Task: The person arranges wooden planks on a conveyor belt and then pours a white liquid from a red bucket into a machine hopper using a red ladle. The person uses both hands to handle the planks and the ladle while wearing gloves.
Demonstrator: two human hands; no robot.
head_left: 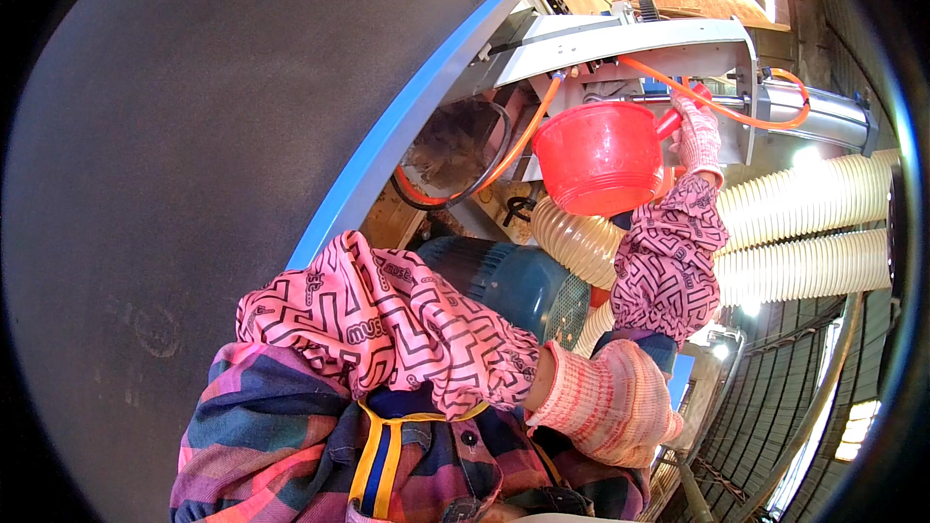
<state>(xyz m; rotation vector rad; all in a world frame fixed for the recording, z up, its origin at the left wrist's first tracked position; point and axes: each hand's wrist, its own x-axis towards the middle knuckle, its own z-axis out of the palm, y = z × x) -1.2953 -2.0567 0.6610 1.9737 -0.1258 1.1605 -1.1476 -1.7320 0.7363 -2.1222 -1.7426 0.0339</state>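
A red plastic dipper [599,160] hangs at the upper right, its bowl partly in front of the machine's white frame. Its handle is in the closed fingers of my right hand [696,134], which wears a pink-and-white knit glove. My left forearm, in a pink patterned sleeve cover, crosses in front of my body. At its end my left hand [612,405], in a matching glove, is curled near my right upper arm. The fingertips are turned away, so what they hold, if anything, is hidden.
A wide dark belt surface [194,155] with a blue edge [407,107] fills the left. Under the white machine frame [630,44] are orange hoses [528,131] and a teal motor [513,281]. A metal cylinder [814,114] and ribbed cream ducts [814,194] stand at right.
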